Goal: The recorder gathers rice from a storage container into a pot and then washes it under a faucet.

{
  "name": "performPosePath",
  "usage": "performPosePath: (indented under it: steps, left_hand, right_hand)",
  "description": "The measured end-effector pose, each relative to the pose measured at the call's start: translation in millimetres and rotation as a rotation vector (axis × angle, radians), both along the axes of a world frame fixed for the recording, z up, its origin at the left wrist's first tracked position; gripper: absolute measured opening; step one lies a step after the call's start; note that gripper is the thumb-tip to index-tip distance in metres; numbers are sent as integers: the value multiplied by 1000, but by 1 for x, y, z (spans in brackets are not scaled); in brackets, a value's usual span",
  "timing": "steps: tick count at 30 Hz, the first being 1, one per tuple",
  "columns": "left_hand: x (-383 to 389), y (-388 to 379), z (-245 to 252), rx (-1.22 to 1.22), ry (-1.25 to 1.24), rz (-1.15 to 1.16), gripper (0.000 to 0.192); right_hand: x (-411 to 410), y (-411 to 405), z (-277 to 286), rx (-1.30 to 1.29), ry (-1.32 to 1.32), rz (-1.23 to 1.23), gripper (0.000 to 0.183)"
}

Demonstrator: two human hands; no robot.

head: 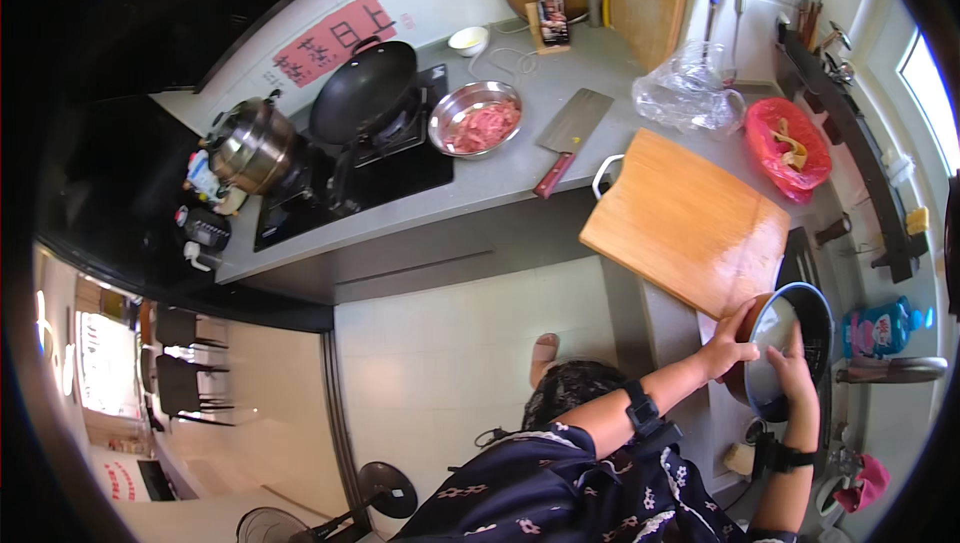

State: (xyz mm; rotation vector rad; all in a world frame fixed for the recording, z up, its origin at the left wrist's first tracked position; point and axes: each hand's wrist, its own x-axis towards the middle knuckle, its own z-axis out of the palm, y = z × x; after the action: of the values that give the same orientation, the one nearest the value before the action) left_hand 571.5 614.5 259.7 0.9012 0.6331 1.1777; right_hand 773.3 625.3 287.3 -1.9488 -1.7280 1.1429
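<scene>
At the sink on the right, my left hand (731,344) grips the near side of a round pot (821,318) with a pale inside and blue rim. My right hand (791,366) reaches over the rim, its fingers inside the pot, where whitish, cloudy contents (776,318) show. Whether those fingers hold anything cannot be told. Just beyond the pot lies a wooden cutting board (682,220). A cleaver (577,119) with a reddish handle rests to its left. Farther left, a steel bowl (442,119) holds sliced raw meat (486,126).
A black wok (367,96) and a steel steamer pot (255,145) stand on the stove. A pink-lined basin (787,145) with peelings sits behind the board, near a clear plastic bag (686,92). Dish soap (877,327) and a knife (892,370) are right of the sink.
</scene>
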Motion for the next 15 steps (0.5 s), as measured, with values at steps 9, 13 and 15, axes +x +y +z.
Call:
performPosePath:
  steps: [9,13,15]
  left_hand:
    - [-11,-10,0,-148,-146,-123,79]
    - [-5,-12,14,-165,-60,-183,85]
    - [0,-12,18,-169,-11,-244,84]
  right_hand:
    - [-21,-34,9,-19,119,792,24]
    - [16,-31,34,-184,-121,687,23]
    - [34,-23,21,-71,-576,555,21]
